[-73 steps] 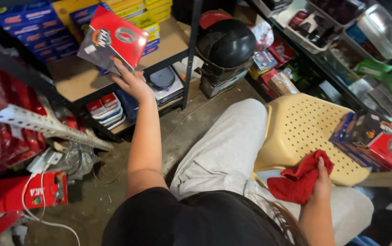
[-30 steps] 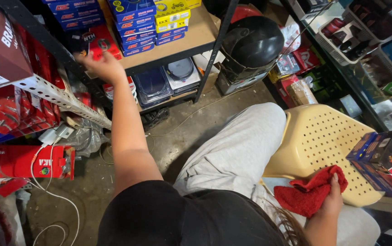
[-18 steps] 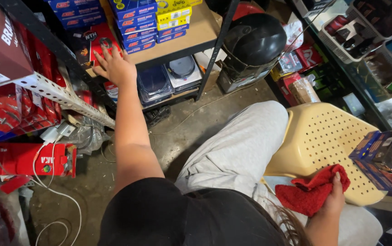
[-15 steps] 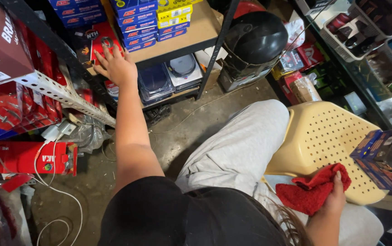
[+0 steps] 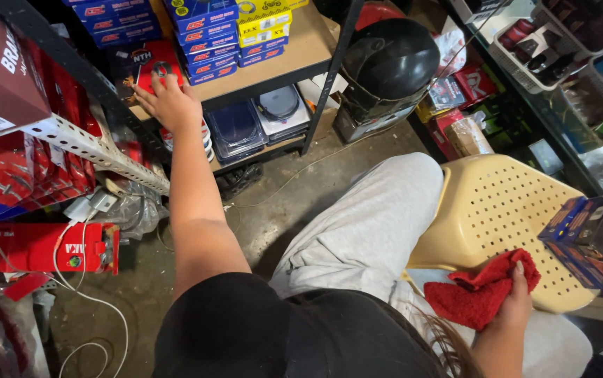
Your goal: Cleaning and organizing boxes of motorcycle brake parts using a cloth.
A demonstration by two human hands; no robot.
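My left hand [image 5: 170, 103] reaches forward to the wooden shelf [image 5: 308, 49] and rests flat on a red and black flat box [image 5: 149, 64] that stands at the shelf's left end. My right hand [image 5: 515, 304] is low at the right and grips a crumpled red cloth [image 5: 480, 294]. The cloth lies against the edge of a cream perforated plastic stool [image 5: 501, 213]. My grey trouser leg [image 5: 364, 224] stretches across the middle of the view.
Blue and yellow small boxes [image 5: 210, 28] are stacked on the shelf, with clear packs [image 5: 256, 119] on the level below. A black helmet [image 5: 392, 59] sits to the right. Red boxes [image 5: 35, 248] fill the left rack; dark boxes [image 5: 595, 234] sit on the stool.
My left hand carried the red and black box from mid-air to the shelf's left end and now presses on it there. My right hand has kept the red cloth by the stool.
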